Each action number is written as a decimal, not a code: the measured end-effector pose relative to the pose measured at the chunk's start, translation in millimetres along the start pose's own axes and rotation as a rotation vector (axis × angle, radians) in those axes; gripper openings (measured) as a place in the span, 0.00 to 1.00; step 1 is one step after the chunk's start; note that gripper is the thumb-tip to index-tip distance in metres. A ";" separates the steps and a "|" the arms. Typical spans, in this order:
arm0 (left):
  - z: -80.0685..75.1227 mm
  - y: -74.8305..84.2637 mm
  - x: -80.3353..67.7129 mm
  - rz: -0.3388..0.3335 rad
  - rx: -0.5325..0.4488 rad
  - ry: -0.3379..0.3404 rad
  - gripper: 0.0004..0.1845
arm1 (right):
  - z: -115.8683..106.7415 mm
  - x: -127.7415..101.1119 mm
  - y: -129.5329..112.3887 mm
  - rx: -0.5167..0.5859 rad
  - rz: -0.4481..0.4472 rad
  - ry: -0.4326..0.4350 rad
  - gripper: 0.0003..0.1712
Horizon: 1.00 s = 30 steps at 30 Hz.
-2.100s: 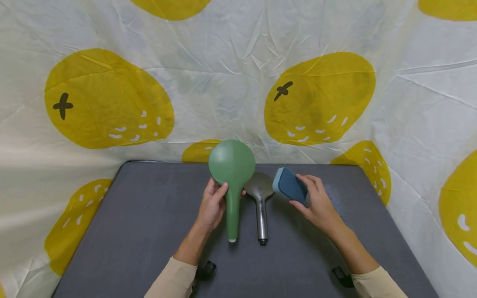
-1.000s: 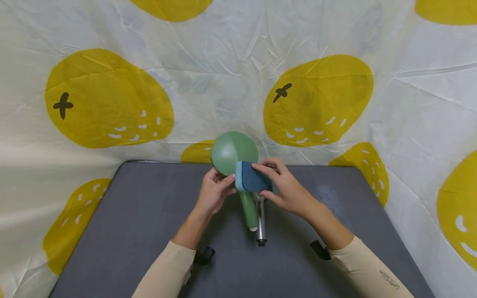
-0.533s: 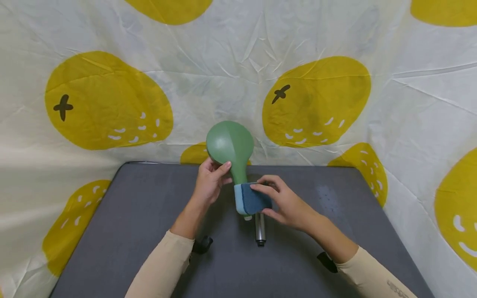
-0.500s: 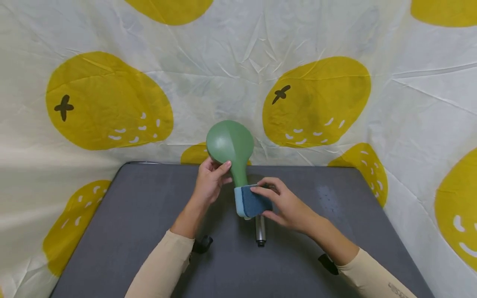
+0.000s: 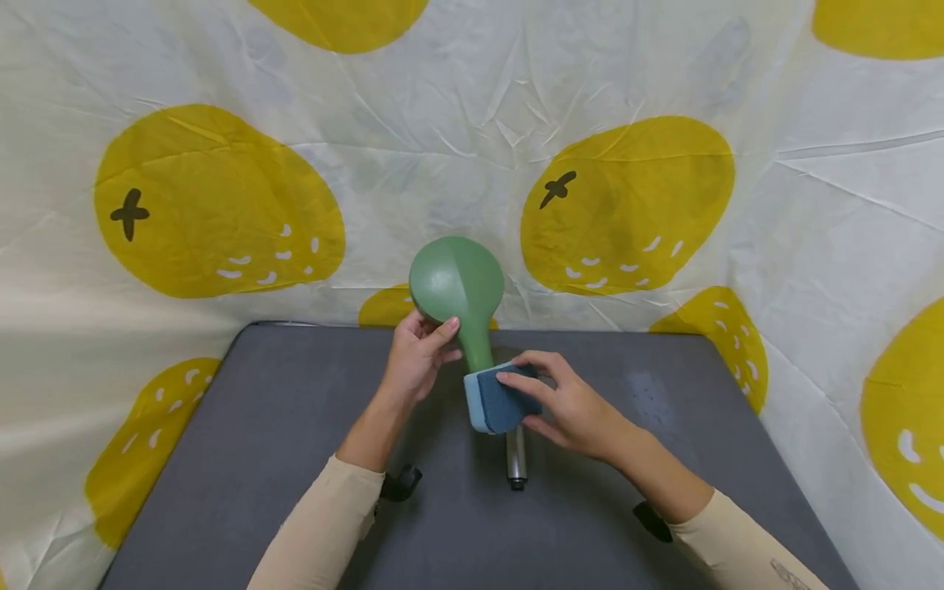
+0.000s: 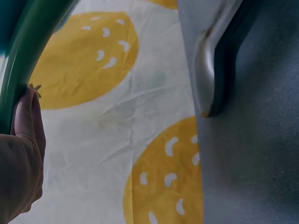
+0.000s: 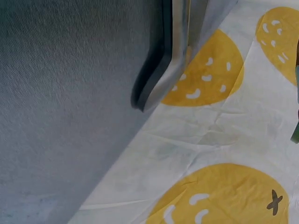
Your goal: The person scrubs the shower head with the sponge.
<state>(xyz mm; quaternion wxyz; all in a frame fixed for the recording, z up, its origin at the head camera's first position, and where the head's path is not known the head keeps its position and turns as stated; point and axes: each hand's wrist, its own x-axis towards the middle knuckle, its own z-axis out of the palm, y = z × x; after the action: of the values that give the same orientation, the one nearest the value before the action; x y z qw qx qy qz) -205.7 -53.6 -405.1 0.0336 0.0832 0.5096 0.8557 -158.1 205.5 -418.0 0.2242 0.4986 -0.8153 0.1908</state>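
Observation:
My left hand [image 5: 416, 360] pinches a green hand shower [image 5: 455, 279] at its neck, thumb on the near side. Its round head points up and its handle slants down to the right. In my right hand [image 5: 583, 406] is a two-tone blue sponge [image 5: 505, 400], gripped between thumb and fingers and lying over the handle's lower end, which it hides. Below, a silver hand shower [image 5: 516, 459] lies on the table, mostly hidden in the head view except for its handle. Both wrist views show the silver shower's head [image 6: 205, 74] in profile.
The dark grey table [image 5: 295, 426] ends at a cloth backdrop [image 5: 435, 180] with yellow fruit prints, which also closes in both sides. Black straps [image 5: 401, 483] hang at both wrists. Faint wet-looking marks [image 5: 649, 393] show on the table at the right.
The sponge has come left onto the green shower, then slid down its handle. The green shower has risen, its handle swinging right. Over the last half second the sponge has only tilted slightly.

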 end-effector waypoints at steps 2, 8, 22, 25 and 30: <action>-0.5 -0.5 -1.3 -0.005 0.007 -0.002 0.22 | -0.7 4.5 4.7 -0.008 0.016 0.005 0.52; -1.0 -2.0 -5.2 -0.034 -0.018 -0.022 0.22 | -6.0 25.2 23.4 -0.003 0.103 0.079 0.48; -2.6 -4.7 -5.7 -0.017 -0.067 -0.020 0.18 | -10.5 35.3 28.1 0.041 0.183 0.081 0.47; -4.1 -3.1 -4.3 0.007 -0.066 -0.016 0.21 | -8.9 28.5 18.2 0.047 0.161 0.034 0.48; -7.0 0.0 -4.3 0.025 0.020 0.033 0.28 | -7.6 10.4 0.1 -0.018 0.077 -0.042 0.49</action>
<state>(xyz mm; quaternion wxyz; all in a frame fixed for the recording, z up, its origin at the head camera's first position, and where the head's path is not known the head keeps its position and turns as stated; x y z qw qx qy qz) -202.7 -60.3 -408.8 0.0135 0.0758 0.5174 0.8523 -161.0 202.1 -406.0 0.2041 0.4688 -0.8400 0.1816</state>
